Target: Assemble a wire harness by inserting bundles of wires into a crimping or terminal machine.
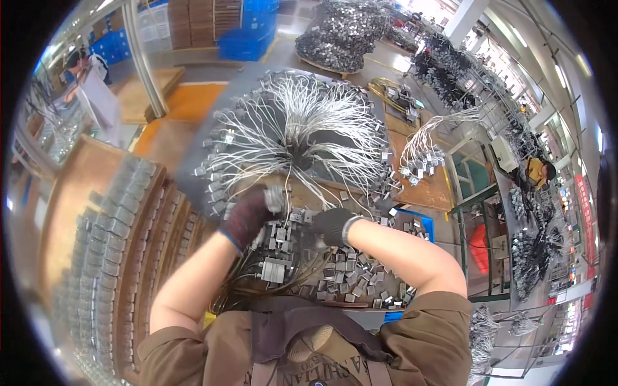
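Observation:
My left hand (pixel 248 217), in a dark red and black glove, is closed around a small grey metal block (pixel 275 199) at the near edge of the cable bundle. To its right, my right hand (pixel 332 226) in a dark grey glove reaches down over a metal fixture (pixel 297 215); its fingers are blurred and partly hidden. White cables (pixel 335 106) fan out in a wide ring beyond both hands, with small metal ends around the rim. Loose grey metal blocks (pixel 351 273) lie heaped nearer to me. A larger silver block-shaped fixture part (pixel 275 270) sits below my left hand.
Stepped wooden racks (pixel 138 238) with rows of grey parts stand at my left. On the right are a wooden board (pixel 418 186) with more cables (pixel 425 138), a blue bin (pixel 421 222) and a green frame (pixel 479 257). Other people (pixel 537 174) work farther off.

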Available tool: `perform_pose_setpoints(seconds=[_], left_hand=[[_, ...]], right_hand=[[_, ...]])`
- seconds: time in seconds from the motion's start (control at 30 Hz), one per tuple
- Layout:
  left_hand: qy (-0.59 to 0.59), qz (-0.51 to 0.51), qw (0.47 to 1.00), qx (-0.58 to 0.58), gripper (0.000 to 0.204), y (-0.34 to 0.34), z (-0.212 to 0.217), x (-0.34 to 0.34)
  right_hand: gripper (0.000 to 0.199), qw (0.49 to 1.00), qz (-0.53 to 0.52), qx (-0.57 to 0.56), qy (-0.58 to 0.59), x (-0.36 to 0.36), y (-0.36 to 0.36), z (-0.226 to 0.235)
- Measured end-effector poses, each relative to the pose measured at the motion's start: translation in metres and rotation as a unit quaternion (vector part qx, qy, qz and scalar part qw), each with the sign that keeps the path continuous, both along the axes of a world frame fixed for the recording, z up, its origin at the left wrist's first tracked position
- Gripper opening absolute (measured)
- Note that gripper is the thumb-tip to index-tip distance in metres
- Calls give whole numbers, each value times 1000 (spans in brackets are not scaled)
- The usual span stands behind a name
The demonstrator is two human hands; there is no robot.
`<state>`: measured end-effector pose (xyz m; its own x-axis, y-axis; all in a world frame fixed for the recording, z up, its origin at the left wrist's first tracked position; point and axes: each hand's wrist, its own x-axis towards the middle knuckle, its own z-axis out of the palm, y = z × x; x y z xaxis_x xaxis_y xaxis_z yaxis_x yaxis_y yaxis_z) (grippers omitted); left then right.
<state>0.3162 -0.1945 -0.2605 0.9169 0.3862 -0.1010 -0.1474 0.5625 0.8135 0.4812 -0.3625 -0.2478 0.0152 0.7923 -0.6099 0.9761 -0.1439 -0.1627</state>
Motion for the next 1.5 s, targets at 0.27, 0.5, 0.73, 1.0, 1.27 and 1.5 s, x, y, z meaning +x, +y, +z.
perform_pose_setpoints(seconds=[0.27, 0.5, 0.73, 1.0, 1.27, 1.5], left_hand=[[181, -99, 977, -63, 25, -37, -32, -8], [16, -129, 982, -134, 39, -9, 11, -11], [263, 110, 782, 554, 43, 69, -21, -31], [101, 72, 848, 516, 55, -20, -41, -32], [212, -10, 835, 508, 60, -25, -45, -28], [228, -7, 811, 538, 51, -25, -27, -29]], right_hand=[[29, 991, 35, -76, -106, 24, -19, 20], [33, 990, 102, -90, -22, 6, 35, 34], [38, 967, -46, 249, 4, -15, 89, 9], [62, 985, -16, 144, 99, -21, 61, 36], [62, 969, -18, 211, 130, -24, 56, 29], [56, 991, 17, 113, 68, -17, 66, 26]])
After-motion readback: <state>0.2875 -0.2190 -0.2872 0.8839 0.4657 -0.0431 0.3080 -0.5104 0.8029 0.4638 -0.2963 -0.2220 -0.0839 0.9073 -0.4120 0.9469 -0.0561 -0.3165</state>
